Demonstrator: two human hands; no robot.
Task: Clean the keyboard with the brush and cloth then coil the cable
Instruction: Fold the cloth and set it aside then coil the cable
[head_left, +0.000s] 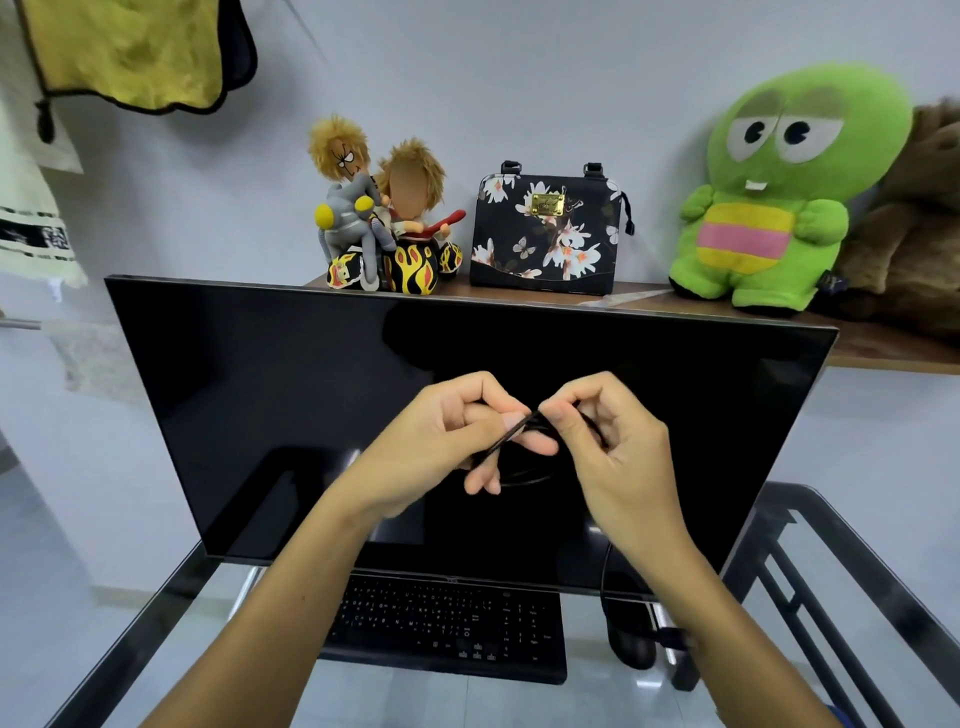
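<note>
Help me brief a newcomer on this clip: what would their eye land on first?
First, the two hands mid-frame in front of the dark monitor: the left hand and right hand pinch a thin black cable between them, a loop hanging below. Next comes the bright green plush toy on the shelf at upper right, then the black keyboard on the glass desk under the screen.

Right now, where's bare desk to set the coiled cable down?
Bare glass on the desk left of the keyboard, out to the frame, and the strip in front of it. Crowded to its right: mouse and a dark lead. The shelf behind the monitor is packed with toys and a bag.
</note>
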